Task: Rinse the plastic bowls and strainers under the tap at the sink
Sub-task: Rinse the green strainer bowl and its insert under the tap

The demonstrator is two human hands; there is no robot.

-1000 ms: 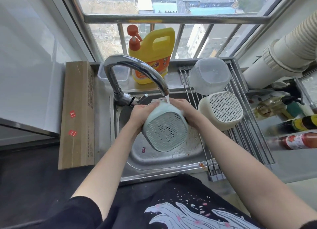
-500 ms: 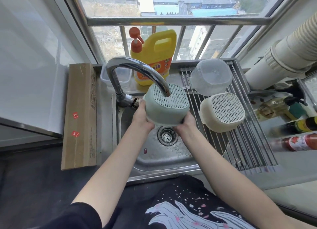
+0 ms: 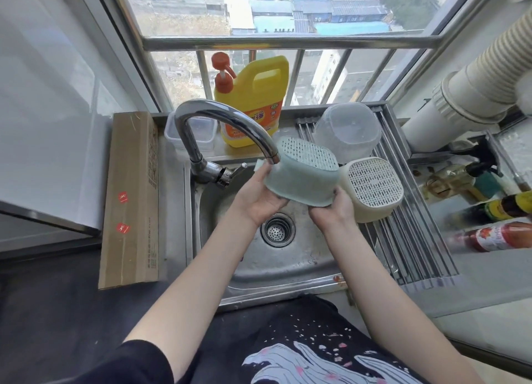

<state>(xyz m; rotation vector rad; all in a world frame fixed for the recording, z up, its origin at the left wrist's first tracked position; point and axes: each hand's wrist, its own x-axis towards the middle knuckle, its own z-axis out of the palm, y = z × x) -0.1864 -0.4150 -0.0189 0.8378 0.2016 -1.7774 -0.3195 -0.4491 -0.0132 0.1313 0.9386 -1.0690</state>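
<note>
Item: pale green strainer [image 3: 302,179], thin moulded plastic, held upside down over the sink [image 3: 290,271], perforated base uppermost.
Grip: left hand [image 3: 259,202] grasps the rim on the tap [image 3: 230,124] side; right hand [image 3: 334,211] grasps the near lower rim. Both clenched on it.
Handling, as judged: light, fairly stiff, slightly flexible at the wall; probably wet, so slippery. Not fragile. Best taken at the rolled rim, thumbs outside, fingers inside.
Placement: beyond the right grip, touching or almost touching the strainer, sits a cream strainer [image 3: 371,188] on the drying rack [image 3: 408,239]; behind that, a clear plastic bowl [image 3: 345,130], also inverted.
</note>
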